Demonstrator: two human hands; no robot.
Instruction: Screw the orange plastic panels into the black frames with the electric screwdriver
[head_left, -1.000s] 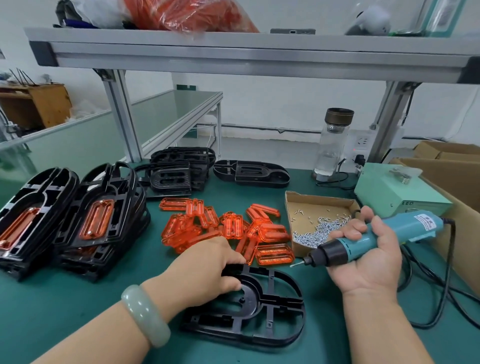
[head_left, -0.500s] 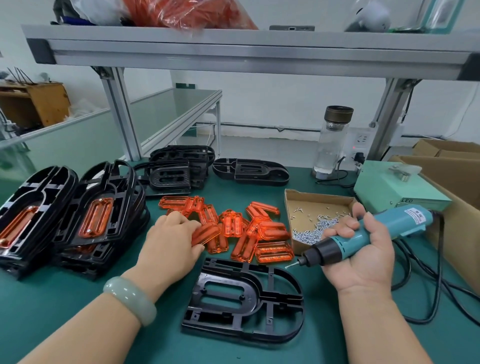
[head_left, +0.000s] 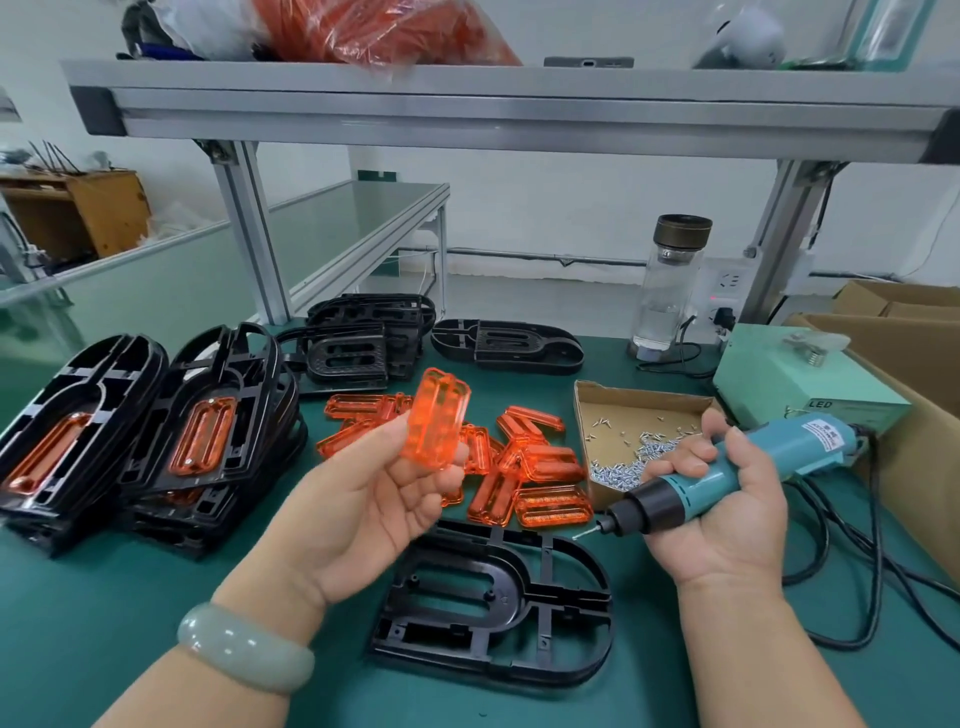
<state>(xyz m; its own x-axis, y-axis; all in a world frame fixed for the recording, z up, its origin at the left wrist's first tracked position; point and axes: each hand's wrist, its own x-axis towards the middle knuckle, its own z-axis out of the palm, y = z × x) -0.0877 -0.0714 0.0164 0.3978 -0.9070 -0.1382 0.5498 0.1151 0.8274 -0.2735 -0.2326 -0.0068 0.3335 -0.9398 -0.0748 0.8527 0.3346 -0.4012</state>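
Bright even light, wide-angle edge bowing

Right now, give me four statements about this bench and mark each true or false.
1. The left hand holds an orange panel up in the air. True.
2. The nearest black frame already has a panel in it. False: its opening is empty.
3. The right hand grips the electric screwdriver. True.
4. The screws lie loose on the green mat. False: they lie in the cardboard tray.
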